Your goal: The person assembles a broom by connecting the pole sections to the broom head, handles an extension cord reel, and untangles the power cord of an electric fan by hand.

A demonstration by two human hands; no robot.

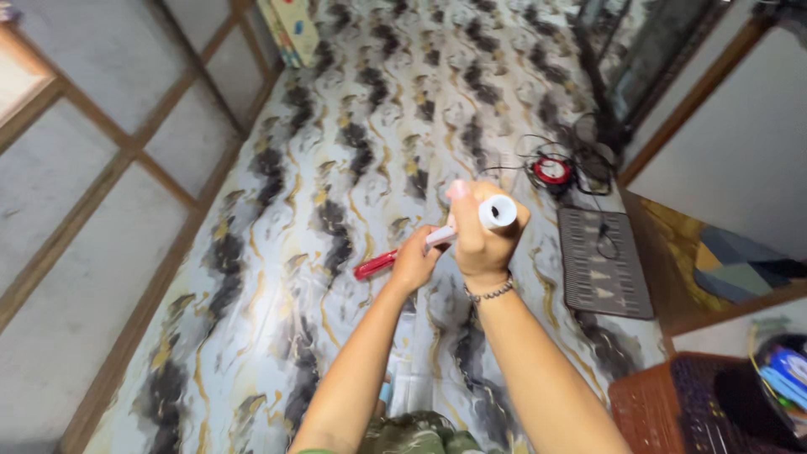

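Marbled vinyl floor covering [353,109]: grey, black and gold pattern, fills the middle of the head view; serves as landmark for all entries below.
Head view, right hand [481,240]: raised above the floor covering, fingers curled into a closed fist around a white tube [496,212]; beaded bracelet [490,292] on the wrist.
White tube: held upright in the fist, round open end showing above the thumb side; lower part hidden inside the fist.
Left hand [414,262]: just left of the right hand, touching it or nearly so, fingers closed in a grip on a red-and-white tool [395,255].
Red-and-white tool: slim, slanted; red end points down-left over the floor covering, pale end runs up toward the right fist. Kind of tool: cannot tell.
Red alarm clock [552,171]: lies on the floor covering's far right part, among black cables [588,147].
Grey mat [603,262]: ribbed, at the floor covering's right edge, nearer than the clock.
Brown basket [672,403]: past the floor covering's near right corner.
Wooden-framed wall [101,168]: borders the floor covering on its left.
Patterned cushion [290,29]: at the floor covering's far left end.
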